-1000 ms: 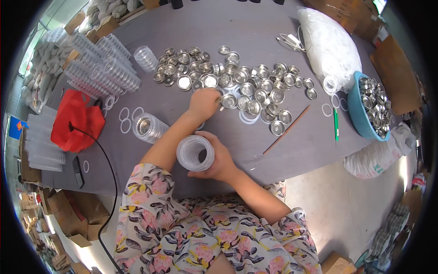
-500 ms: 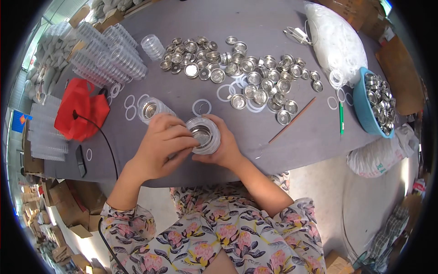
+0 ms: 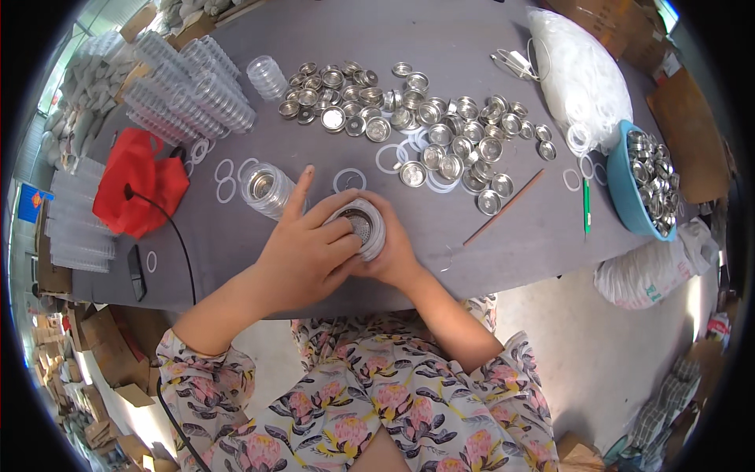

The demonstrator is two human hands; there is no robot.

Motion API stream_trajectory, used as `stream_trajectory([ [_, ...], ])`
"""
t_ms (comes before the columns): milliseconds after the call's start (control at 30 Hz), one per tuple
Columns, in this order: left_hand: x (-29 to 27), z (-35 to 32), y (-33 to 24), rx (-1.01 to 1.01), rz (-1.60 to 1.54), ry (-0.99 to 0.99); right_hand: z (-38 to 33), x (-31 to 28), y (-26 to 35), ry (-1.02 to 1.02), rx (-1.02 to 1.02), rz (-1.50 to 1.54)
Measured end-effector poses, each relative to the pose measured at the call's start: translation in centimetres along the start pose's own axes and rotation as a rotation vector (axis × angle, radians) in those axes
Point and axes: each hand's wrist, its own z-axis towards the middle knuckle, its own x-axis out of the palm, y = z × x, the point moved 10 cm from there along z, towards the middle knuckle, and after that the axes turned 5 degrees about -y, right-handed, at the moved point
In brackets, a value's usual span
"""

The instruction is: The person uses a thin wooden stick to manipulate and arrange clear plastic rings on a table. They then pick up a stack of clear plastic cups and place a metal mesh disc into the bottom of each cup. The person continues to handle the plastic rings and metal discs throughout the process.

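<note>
I hold a round clear container with a metal disc inside it, just above the near edge of the grey table, right in front of me. My right hand cups it from below and behind, fingers wrapped around its side. My left hand lies over its left face, thumb and curled fingers pressing on the rim, while my index finger sticks straight out toward the stack of clear containers standing just beside it. Both hands are clamped on the same piece.

Half a second ago my left hand was lying flatter over the piece with its fingers more together; now the index finger points free and the metal centre shows more plainly. A full second ago that hand was stretched out to the heap of metal lids at mid-table, and my right hand alone held the container.

The white rings lie flat on the table just beyond my hands. The red bag sits well to my left, the blue bowl of lids far to my right.
</note>
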Motion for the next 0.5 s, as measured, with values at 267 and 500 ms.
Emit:
stream_trajectory([
  [267,-5.7,-5.3,8.7,-0.412,-0.429,-0.548,-0.2,0.2,-1.0,0.067,0.026,-0.153],
  [500,-3.9,-7.9,13.4,-0.486,0.162,-0.312,-0.4,0.8,-0.8,0.073,0.034,-0.115],
])
